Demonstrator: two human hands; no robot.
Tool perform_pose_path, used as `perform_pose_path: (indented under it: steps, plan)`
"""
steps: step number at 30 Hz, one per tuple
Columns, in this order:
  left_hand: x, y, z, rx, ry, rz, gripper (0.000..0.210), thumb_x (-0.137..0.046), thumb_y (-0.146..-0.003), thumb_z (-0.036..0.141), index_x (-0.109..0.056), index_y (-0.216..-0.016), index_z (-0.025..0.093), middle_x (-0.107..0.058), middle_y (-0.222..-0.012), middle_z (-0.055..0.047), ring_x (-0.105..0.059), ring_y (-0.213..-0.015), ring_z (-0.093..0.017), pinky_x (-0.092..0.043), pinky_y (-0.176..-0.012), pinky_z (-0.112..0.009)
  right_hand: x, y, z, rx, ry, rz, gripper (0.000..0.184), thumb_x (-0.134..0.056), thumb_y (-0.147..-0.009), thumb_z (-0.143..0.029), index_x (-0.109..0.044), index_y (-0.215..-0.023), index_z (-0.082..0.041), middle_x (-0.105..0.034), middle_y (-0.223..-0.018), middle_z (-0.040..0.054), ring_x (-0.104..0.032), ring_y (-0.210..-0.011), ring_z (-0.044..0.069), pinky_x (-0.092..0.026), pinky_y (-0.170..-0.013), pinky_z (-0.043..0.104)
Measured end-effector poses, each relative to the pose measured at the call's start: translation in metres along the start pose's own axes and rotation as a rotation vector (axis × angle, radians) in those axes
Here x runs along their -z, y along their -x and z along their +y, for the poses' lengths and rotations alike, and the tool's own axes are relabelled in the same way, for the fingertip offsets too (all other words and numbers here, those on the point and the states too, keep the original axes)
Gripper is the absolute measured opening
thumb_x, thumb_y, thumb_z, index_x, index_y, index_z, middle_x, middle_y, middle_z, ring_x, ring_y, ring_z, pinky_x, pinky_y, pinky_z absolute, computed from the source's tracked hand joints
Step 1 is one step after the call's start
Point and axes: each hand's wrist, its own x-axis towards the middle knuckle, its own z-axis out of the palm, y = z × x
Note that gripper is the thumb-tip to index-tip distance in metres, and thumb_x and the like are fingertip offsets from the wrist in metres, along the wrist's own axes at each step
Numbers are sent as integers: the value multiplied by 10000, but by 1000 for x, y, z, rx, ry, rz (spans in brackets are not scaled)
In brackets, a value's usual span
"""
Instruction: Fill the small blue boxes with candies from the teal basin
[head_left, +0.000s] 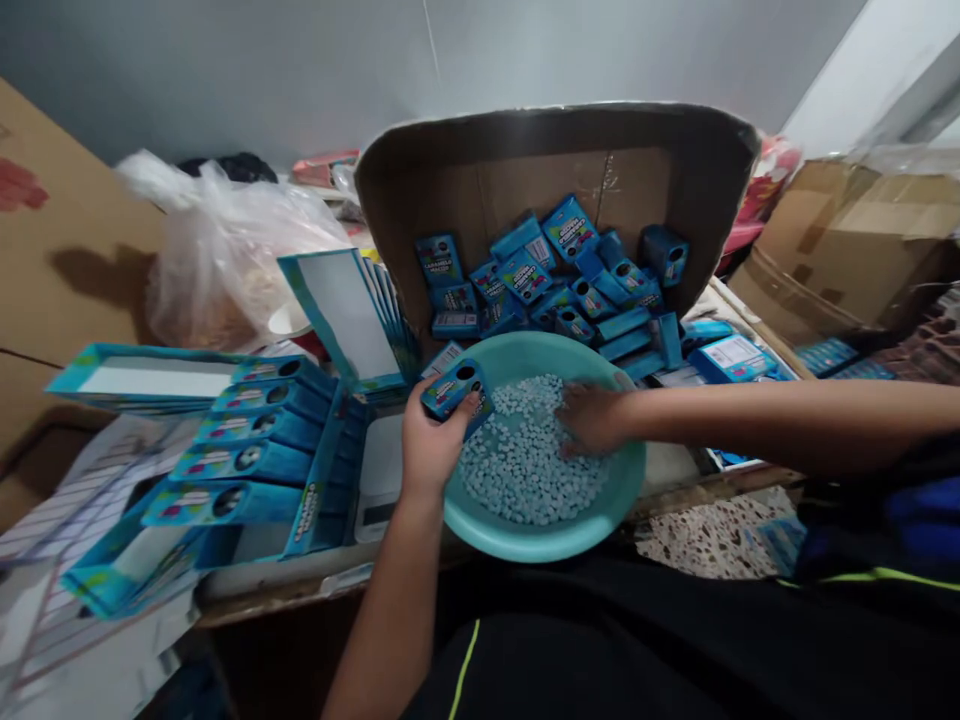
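A turquoise plastic basin stands in front of me, holding many small pale-blue candies. Over its left rim, my left hand is closed around a small blue candy box, thumb on its near face. My right hand reaches down among the candies at the basin's right side; its fingers are blurred and partly sunk, so I cannot see whether they grip any. Behind the basin, a large cardboard carton tipped open towards me contains a heap of similar blue boxes.
Left of the basin is a blue display tray with a row of boxes, next to a small white scale. Folded display cartons stand behind. More boxes lie at right, near a brown cardboard box. A plastic bag sits back left.
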Motion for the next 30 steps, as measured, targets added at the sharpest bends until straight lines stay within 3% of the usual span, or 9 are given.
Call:
perform_pose_path:
  steps: [5,9,11,14,19,21,24,27,30]
  plan:
    - [2,7,2,3,-35,7,622,-914,-668,489,-663,-1155,196,-762,-1091,-96,-742,-1019,-268,-591,-966,-446,-20,19,-26,-32,-22,-205,855,-769,-843,-600,-605,-1446,-17,-587,-1409,385,-563,-1320,560,-524,-1005,673]
    - [0,9,4,10,46,45,633,-906,-672,498,-619,-1149,196,-755,-1075,-90,-745,-1000,-257,-598,-954,-437,-30,21,-42,-79,-202,-303,935,-762,-848,-587,-492,-1541,-20,-559,-1464,358,-596,-1324,493,-524,-1047,586]
    - [-2,8,4,17,64,45,639,-908,-670,488,-606,-1152,196,-753,-1091,-94,-744,-1022,-259,-594,-972,-440,-36,15,-50,-77,-337,-316,898,-733,-868,-587,-482,-1544,-52,-582,-1468,326,-635,-1296,453,-540,-1032,538]
    - [-5,7,1,15,53,18,619,-898,-694,485,-605,-1161,205,-748,-1121,-96,-739,-1054,-266,-583,-998,-455,-36,-4,-64,12,-433,-251,703,-727,-874,-495,-580,-1441,-107,-685,-1367,267,-696,-1206,418,-576,-944,489]
    - [-6,7,3,-33,104,5,555,-895,-714,437,-622,-1138,205,-755,-1103,-92,-748,-1040,-267,-597,-981,-451,-7,-40,-73,201,-430,-153,538,-735,-860,-360,-657,-1345,-140,-746,-1272,184,-720,-1130,356,-582,-932,440]
    - [-6,8,7,-61,156,29,541,-893,-720,425,-624,-1131,199,-762,-1100,-95,-754,-1032,-263,-612,-963,-437,1,-50,-69,313,-421,-114,632,-807,-810,-357,-640,-1388,-163,-691,-1384,166,-662,-1252,342,-535,-1055,432]
    - [-5,10,10,-101,182,55,524,-887,-736,422,-625,-1130,197,-765,-1111,-98,-757,-1035,-259,-622,-954,-427,-3,-60,-60,496,-286,-53,911,-948,-656,-367,-585,-1481,-233,-447,-1645,187,-413,-1513,410,-382,-1227,492]
    - [-4,11,8,-103,175,53,511,-884,-743,418,-630,-1127,197,-767,-1094,-94,-759,-1022,-257,-625,-942,-424,-21,-65,-56,613,-131,-80,1178,-988,-582,-456,-449,-1602,-221,-219,-1741,253,-185,-1606,485,-253,-1278,604]
    - [-1,12,4,-66,163,63,499,-881,-741,404,-636,-1122,193,-772,-1074,-93,-762,-1009,-257,-622,-939,-422,-33,-65,-53,684,-104,-137,1278,-987,-577,-501,-371,-1653,-189,-169,-1743,289,-132,-1612,510,-196,-1284,649]
